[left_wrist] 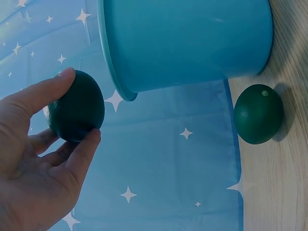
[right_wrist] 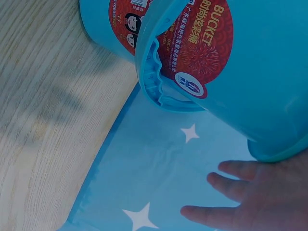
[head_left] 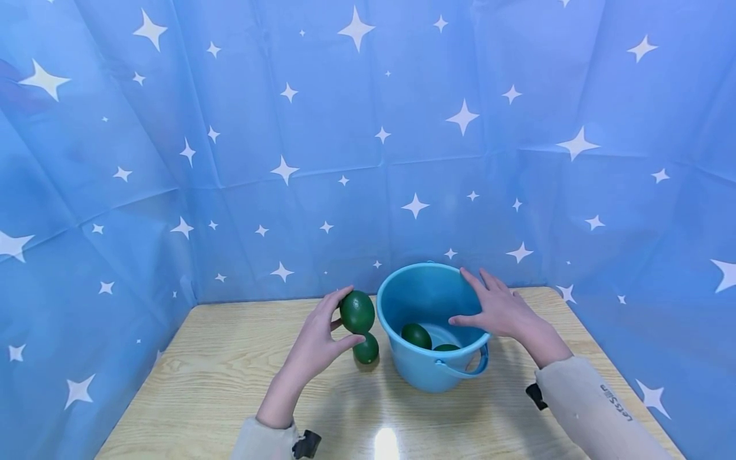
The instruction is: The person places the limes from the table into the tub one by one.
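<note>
My left hand (head_left: 316,342) pinches a dark green avocado (head_left: 357,312) between thumb and fingertips, raised beside the bucket's left rim. In the left wrist view the same avocado (left_wrist: 77,107) shows with the fingers (left_wrist: 84,154) around its side. A second avocado (head_left: 366,349) lies on the table just left of the bucket. The blue bucket (head_left: 422,370) stands upright, and inside it are two more avocados (head_left: 416,335), one partly hidden by the rim. My right hand (head_left: 503,310) lies at the bucket's right rim with fingers spread and straight, thumb over the opening.
The wooden table (head_left: 230,370) ends at a blue curtain (head_left: 322,140) with white stars, hanging behind and at both sides. The bucket's handle (head_left: 468,367) hangs at its front right. A red label (right_wrist: 202,43) is on the bucket's side.
</note>
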Demonstrator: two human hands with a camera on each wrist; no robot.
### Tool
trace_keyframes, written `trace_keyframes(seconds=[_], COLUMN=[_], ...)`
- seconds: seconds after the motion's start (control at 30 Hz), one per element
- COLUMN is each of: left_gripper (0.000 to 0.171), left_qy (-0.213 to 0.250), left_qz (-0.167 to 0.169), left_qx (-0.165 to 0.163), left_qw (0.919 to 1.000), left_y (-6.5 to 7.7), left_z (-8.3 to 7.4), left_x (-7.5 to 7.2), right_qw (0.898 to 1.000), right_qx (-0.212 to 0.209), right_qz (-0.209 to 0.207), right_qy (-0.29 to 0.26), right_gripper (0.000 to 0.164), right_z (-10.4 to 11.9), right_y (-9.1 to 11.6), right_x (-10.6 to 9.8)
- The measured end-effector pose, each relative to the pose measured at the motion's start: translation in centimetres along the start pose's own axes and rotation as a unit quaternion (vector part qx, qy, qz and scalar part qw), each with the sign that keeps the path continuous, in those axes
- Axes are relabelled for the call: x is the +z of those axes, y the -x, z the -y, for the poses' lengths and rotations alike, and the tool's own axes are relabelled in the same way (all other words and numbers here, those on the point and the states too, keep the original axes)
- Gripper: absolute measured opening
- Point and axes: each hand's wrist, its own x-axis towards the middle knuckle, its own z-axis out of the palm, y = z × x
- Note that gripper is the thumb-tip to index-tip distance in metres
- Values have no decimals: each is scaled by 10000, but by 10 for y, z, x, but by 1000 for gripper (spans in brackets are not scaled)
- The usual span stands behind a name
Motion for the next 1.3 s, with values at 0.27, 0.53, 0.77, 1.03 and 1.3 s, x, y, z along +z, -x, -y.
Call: trace_keyframes(seconds=[0.27,0.53,0.77,1.03,1.3], left_gripper=[80,80,80,79,79], left_qy=[73,82,104,166,182], left_qz=[33,10,15,50,91], left_qx=[-36,-49,-28,25,47], left_qw=[10000,10000,9999,9998,9998], left_y=[0,0,-1,-1,-2], left_z=[-2,-4,-7,-9,-9], left_x=[1,2,3,5,6], right_qw=[10000,10000,10000,10000,10000], right_qx=[-1,5,-3,0,-2], right_qz=[-16,-30,-45,-44,-43], right_qy=[-25,-47,-24,-1,-4], right_gripper=[111,110,110,111,111], right_z=[0,-1,-1,-1,-1], right_y=[0,1,1,0,0], right_x=[1,2,1,1,1])
